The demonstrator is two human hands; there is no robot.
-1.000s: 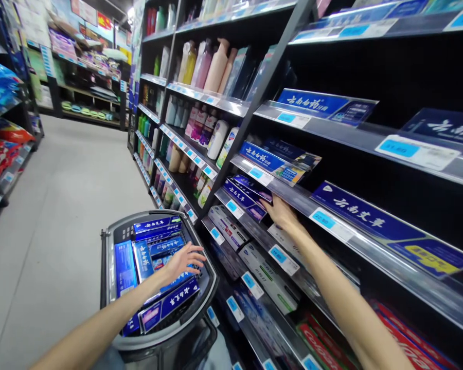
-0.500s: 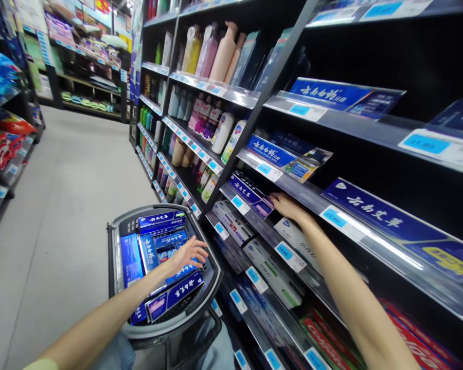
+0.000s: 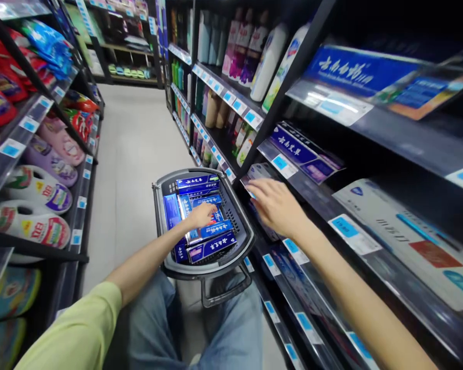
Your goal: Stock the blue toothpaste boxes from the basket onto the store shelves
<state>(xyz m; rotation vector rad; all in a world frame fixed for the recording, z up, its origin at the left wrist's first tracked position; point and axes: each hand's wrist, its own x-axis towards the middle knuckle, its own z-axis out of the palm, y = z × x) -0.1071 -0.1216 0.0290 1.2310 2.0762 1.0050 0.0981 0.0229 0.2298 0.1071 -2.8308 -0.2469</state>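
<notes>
A grey shopping basket (image 3: 159, 205) stands between my knees and the shelf, holding several blue toothpaste boxes (image 3: 212, 247). My left hand (image 3: 203, 215) is over the boxes in its middle, fingers partly stretched and close to or touching them; I see nothing held. In front of the right-hand shelf is my right hand (image 3: 272, 203), loosely curled, fingers apart and nothing in them. Behind it, partly hidden, a pale box (image 3: 261, 172) lies on a lower shelf. Just above sits a dark blue toothpaste box (image 3: 293, 146) behind a price rail.
A large white box (image 3: 405, 231) lies on the right shelf, above a price rail (image 3: 353, 234). Bottles (image 3: 268, 61) stand farther along. Detergent jugs (image 3: 34, 226) and bags (image 3: 48, 46) fill the left shelves. A grey floor aisle (image 3: 133, 128) runs between.
My right hand has come out of the shelf, empty, to hang in front of it. My left hand has lowered onto the boxes in the basket. The view has tilted down.
</notes>
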